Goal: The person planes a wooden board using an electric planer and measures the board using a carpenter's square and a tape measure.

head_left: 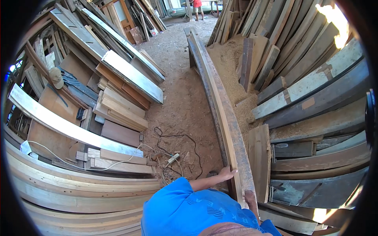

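Note:
A long, narrow, pale wooden strip (215, 92) runs lengthwise along a worn plank bench (238, 137), reaching from my body towards the far end. My left hand (227, 173) is closed over the strip's left edge, its thumb lying across the top. Closer to my body, my right hand (249, 196) is at the strip's right side, over the bench top. Its fingers look curled, but what they hold, if anything, is hidden. My blue shirt covers the near end of the strip.
Stacked boards (122, 108) line the left side, and leaning planks (271, 47) line the right. A dark cable (185, 136) and a power strip (173, 158) lie on the dirt floor (181, 94). Sawdust (226, 55) is heaped right of the bench. A person (197, 7) stands far back.

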A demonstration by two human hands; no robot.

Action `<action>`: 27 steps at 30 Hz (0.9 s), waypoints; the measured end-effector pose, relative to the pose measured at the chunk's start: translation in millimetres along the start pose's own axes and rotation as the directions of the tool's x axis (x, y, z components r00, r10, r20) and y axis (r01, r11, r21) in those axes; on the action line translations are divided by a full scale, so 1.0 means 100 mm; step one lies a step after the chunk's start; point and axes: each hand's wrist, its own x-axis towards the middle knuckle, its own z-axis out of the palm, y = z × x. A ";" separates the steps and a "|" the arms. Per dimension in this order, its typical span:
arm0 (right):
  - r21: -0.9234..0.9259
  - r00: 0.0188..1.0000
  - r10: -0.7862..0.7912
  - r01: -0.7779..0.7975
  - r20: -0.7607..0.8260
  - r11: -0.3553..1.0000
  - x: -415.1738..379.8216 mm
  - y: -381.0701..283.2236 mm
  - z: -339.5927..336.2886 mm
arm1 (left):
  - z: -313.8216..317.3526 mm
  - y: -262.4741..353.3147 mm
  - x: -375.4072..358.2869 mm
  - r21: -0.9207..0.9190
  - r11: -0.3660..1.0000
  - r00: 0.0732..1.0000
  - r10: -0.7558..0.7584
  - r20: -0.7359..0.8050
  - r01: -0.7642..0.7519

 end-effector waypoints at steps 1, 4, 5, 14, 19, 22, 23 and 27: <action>0.461 0.977 0.211 -0.188 0.001 0.867 -0.22 -0.40 -0.25 | -0.05 0.07 -0.20 0.009 0.999 0.999 0.050 0.014 -0.050; 0.647 0.947 0.310 -0.182 -0.088 0.740 -0.39 -0.74 -0.36 | -0.38 0.30 -0.53 0.021 0.983 0.890 -0.175 0.421 0.183; 0.580 0.958 0.255 -0.136 -0.129 0.803 -0.34 -0.67 -0.29 | -0.43 0.15 -0.57 -0.044 0.990 0.847 -0.090 0.524 0.133; 0.157 0.899 0.391 -0.365 -0.198 0.918 -0.65 -1.23 -0.17 | -1.29 -2.36 -0.49 0.290 0.882 0.836 0.182 0.517 -0.372; 0.048 0.901 0.314 -0.315 -0.299 0.948 -0.43 -0.79 0.12 | -1.70 -3.10 -0.70 0.512 0.814 0.938 0.108 0.330 -0.274; 0.201 0.930 0.299 -0.257 -0.215 0.945 -0.48 -0.89 -0.27 | -1.65 -3.06 -0.55 0.646 0.645 0.908 0.217 0.358 -0.408; 0.352 0.963 0.232 -0.172 -0.134 0.920 -0.45 -0.75 -0.38 | -1.59 -2.96 -0.50 0.650 0.571 0.864 0.301 0.404 -0.502; 0.706 0.964 0.244 -0.244 0.103 0.665 -0.80 -1.08 -0.95 | -1.03 -2.25 -0.08 -0.269 0.957 0.950 -0.019 0.312 0.107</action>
